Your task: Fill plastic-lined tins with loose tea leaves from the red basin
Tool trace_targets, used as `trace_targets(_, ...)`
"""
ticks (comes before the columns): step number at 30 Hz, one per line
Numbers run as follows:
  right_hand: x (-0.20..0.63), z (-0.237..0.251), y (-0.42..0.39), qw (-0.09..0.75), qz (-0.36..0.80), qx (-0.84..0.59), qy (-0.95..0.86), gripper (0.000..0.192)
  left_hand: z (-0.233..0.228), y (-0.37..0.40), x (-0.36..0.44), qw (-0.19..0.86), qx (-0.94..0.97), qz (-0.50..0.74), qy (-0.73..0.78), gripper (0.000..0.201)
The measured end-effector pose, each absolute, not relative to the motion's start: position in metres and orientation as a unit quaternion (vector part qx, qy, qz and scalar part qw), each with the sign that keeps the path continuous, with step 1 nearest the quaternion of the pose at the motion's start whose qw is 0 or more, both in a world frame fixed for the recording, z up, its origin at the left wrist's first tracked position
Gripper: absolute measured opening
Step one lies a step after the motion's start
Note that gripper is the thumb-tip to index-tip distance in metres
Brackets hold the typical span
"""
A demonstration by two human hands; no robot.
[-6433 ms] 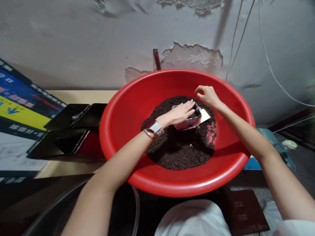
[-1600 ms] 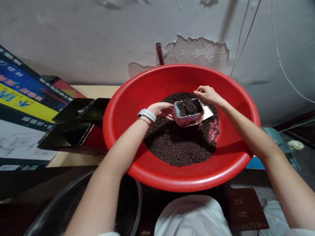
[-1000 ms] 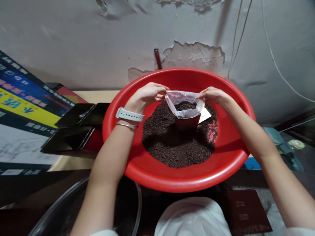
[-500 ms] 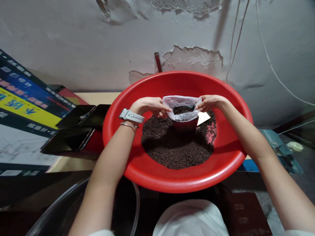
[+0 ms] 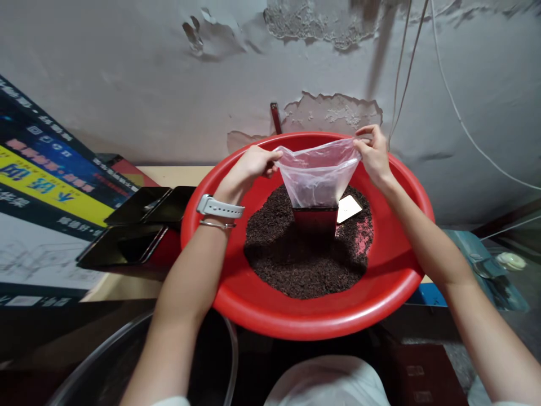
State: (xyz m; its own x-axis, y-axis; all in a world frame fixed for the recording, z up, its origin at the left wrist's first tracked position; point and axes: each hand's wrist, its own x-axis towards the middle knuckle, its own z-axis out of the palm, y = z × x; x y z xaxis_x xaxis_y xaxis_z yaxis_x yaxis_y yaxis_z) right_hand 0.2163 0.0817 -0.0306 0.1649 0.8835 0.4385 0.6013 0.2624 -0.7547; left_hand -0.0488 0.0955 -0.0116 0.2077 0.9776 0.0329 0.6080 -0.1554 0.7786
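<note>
Raised since earlier: plastic bag point(image 5: 318, 179) mouth | left hand point(image 5: 252, 164), right hand point(image 5: 374, 153) pinch corners | stretched above tea basin point(image 5: 397, 282)

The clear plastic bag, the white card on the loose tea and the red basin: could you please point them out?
clear plastic bag point(image 5: 316, 179), head view, its front wall.
white card point(image 5: 349, 209), head view, its face.
red basin point(image 5: 313, 321), head view, its near rim.

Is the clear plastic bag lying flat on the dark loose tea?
No, the left hand and right hand pull the plastic bag upright and taut above the tea.
</note>
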Motion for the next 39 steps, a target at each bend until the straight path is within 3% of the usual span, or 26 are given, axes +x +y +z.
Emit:
trace_targets(6,0.211,-0.029,0.076,0.455,0.087,-0.587,-0.663,0.033,-0.012,0.099,-0.048,0.29,0.704,0.309,0.57,0.024)
trace_targets(12,0.216,-0.027,0.073,0.375,0.102,-0.592,-0.707,0.031,0.003,0.086,-0.063,0.182,0.746,0.114,0.63,0.019)
trace_targets(18,0.227,-0.018,0.063,0.225,-0.06,-0.618,-0.751,0.029,-0.013,0.082,-0.05,0.052,0.787,0.23,0.57,0.039)
trace_targets(21,0.212,-0.014,0.05,0.177,-0.147,-0.589,-0.775,0.037,-0.02,0.081,-0.037,0.037,0.795,0.218,0.564,0.035)
trace_targets(25,0.182,-0.013,0.019,0.006,-0.102,-0.483,-0.87,0.034,-0.011,0.065,-0.033,-0.012,0.795,0.164,0.584,0.028)
trace_targets(28,0.168,-0.012,-0.01,-0.105,-0.063,-0.437,-0.891,0.018,0.0,0.044,-0.033,-0.054,0.805,0.126,0.577,0.026)
trace_targets(39,0.151,-0.01,-0.067,-0.097,-0.09,-0.401,-0.907,0.018,0.015,0.018,-0.038,-0.085,0.775,0.145,0.608,0.028)
